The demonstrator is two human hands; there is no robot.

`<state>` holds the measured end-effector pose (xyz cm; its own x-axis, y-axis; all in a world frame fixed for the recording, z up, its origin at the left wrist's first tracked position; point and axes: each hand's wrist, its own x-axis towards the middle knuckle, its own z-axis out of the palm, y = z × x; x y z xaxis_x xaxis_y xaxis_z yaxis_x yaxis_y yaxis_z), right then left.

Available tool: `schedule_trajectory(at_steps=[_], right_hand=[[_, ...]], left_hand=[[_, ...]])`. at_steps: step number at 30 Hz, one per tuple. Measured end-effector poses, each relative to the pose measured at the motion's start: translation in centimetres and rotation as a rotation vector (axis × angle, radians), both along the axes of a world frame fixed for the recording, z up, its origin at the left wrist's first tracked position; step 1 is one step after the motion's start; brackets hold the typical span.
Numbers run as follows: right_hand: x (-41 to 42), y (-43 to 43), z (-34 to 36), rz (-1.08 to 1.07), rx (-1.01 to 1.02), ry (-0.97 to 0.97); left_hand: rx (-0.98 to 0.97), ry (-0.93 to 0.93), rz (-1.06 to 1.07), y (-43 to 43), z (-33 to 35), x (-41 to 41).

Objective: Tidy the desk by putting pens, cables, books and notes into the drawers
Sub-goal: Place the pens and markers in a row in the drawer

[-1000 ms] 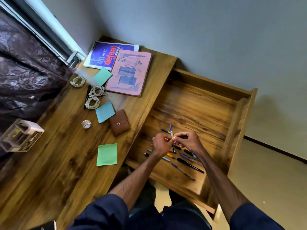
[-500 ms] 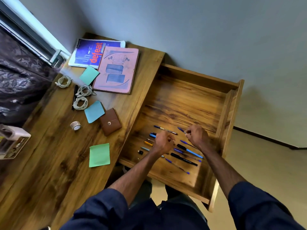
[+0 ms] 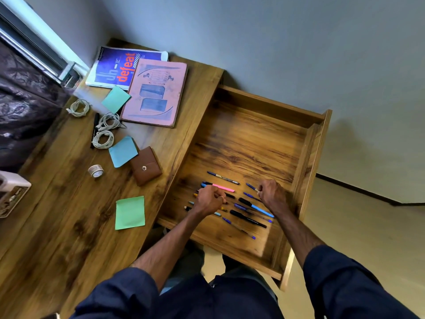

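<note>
The open wooden drawer (image 3: 309, 157) on the desk's right holds several pens laid in rows, among them a pink one (image 3: 223, 187), a black one (image 3: 248, 219) and a dark blue one (image 3: 222, 177). My right hand (image 3: 273, 195) is low over the drawer's right side and pinches the end of a blue pen (image 3: 251, 186) that lies almost flat. My left hand (image 3: 209, 200) hovers over the left row with its fingers curled, and nothing shows in it. On the desk lie a blue magazine (image 3: 115, 67), a pink book (image 3: 156, 93), three coiled cables (image 3: 103, 139) and sticky notes (image 3: 130, 212).
A brown wallet (image 3: 146, 166), a tape roll (image 3: 96, 171) and a black pen (image 3: 94, 128) also lie on the desk (image 3: 57, 226). A white box (image 3: 12, 194) stands at the left edge. A dark curtain hangs at the left, and a grey wall is behind.
My hands have parted from a pen they held together over the drawer. The right hand has carried a blue pen to the right and lowered it. The left hand has curled into a fist.
</note>
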<state>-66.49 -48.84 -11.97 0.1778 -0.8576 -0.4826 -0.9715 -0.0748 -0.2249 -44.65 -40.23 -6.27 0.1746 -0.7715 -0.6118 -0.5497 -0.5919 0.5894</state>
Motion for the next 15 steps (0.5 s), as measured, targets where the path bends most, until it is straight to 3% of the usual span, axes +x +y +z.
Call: schedule_trajectory(at_steps=[9, 15], right_hand=[[-0.3, 0.4, -0.3, -0.005, 0.033, 0.042], [1.7, 0.2, 0.7, 0.046, -0.129, -0.047]], left_hand=[[0.011, 0.026, 0.002, 0.5, 0.3, 0.3], [0.035, 0.008, 0.006, 0.9, 0.5, 0.5]])
